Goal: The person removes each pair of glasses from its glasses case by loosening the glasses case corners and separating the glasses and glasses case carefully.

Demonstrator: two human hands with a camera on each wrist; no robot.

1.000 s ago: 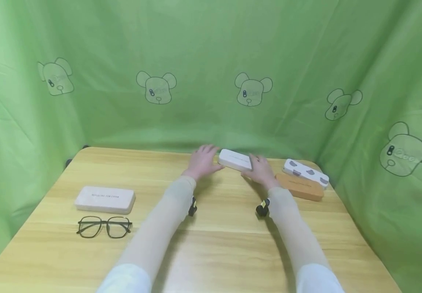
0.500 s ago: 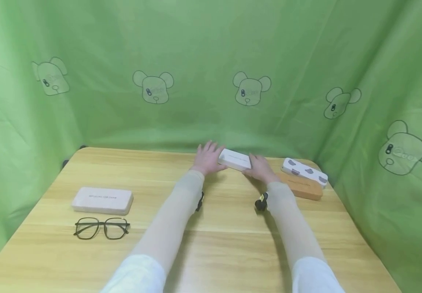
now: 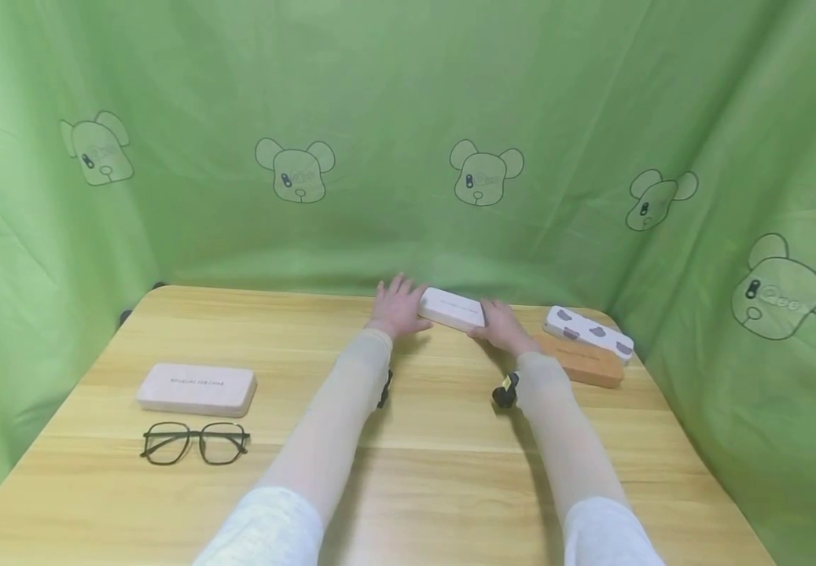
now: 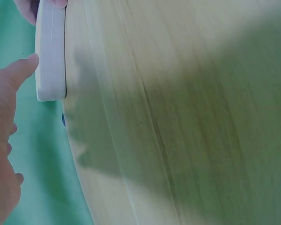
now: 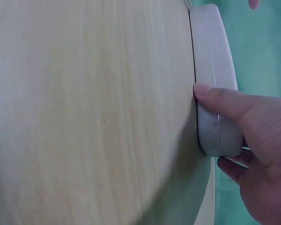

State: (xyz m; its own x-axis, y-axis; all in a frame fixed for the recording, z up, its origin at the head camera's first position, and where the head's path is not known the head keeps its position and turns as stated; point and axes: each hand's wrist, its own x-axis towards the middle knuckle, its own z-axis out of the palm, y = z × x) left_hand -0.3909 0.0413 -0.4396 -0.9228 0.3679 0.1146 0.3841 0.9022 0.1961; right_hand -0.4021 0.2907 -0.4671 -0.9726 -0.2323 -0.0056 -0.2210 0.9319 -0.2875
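A pale pinkish-white glasses case (image 3: pixel 453 307) with small print on its lid lies at the back edge of the table. Its right end is gripped by my right hand (image 3: pixel 503 326); in the right wrist view the thumb (image 5: pixel 220 98) presses the front side, with fingers at the end and behind. At the other end is my left hand (image 3: pixel 398 308), its fingers spread. The left wrist view has the left thumb (image 4: pixel 23 69) at the side of the case (image 4: pixel 50 51); whether it touches is hard to tell.
Right of the hands, an orange glasses case (image 3: pixel 585 363) lies against a white case with brown patches (image 3: pixel 589 331). Front left lie another pale case (image 3: pixel 197 389) and black-framed glasses (image 3: pixel 196 443). A green curtain (image 3: pixel 394 94) surrounds the wooden table (image 3: pixel 436 487).
My left hand has moved right to the case's left end over the last second. The right hand keeps its grip. The view has shifted slightly.
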